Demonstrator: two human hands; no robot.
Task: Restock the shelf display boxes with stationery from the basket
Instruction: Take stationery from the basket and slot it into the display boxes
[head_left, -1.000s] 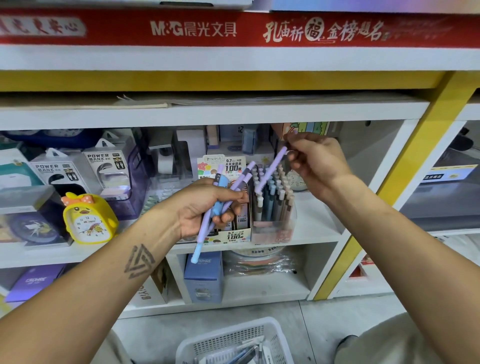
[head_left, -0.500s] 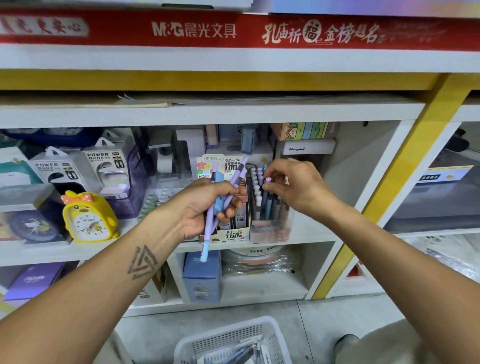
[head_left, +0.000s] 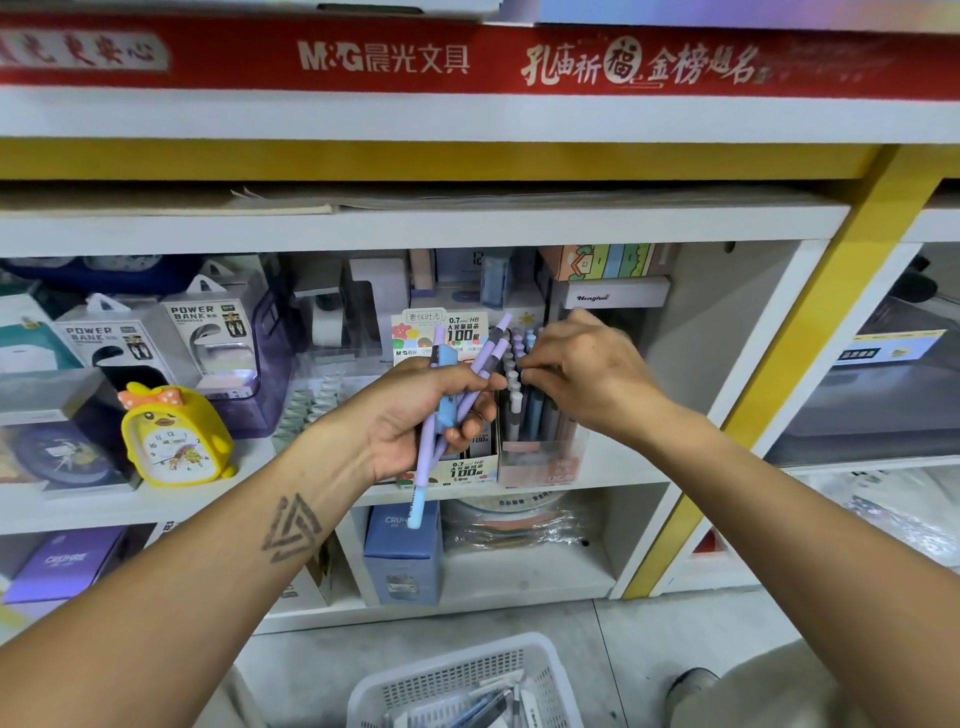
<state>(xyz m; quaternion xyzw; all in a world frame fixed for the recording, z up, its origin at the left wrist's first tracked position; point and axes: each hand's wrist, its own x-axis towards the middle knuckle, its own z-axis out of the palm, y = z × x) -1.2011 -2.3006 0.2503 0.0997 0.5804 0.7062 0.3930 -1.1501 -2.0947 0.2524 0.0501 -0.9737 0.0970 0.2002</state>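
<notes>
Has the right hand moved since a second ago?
Yes. The right hand came down from beside the Henghui box onto the pen tops in the clear display box.

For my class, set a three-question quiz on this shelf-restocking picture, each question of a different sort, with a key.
1. True or false: the left hand grips a bundle of pens.
2. Where are the right hand's fingertips?
A. in the basket
B. at the pen tops in the clear display box
C. on the yellow clock
3. Fill in: the white basket sits on the ____ below the shelves.

Key: 1 true; 2 B; 3 floor.
</notes>
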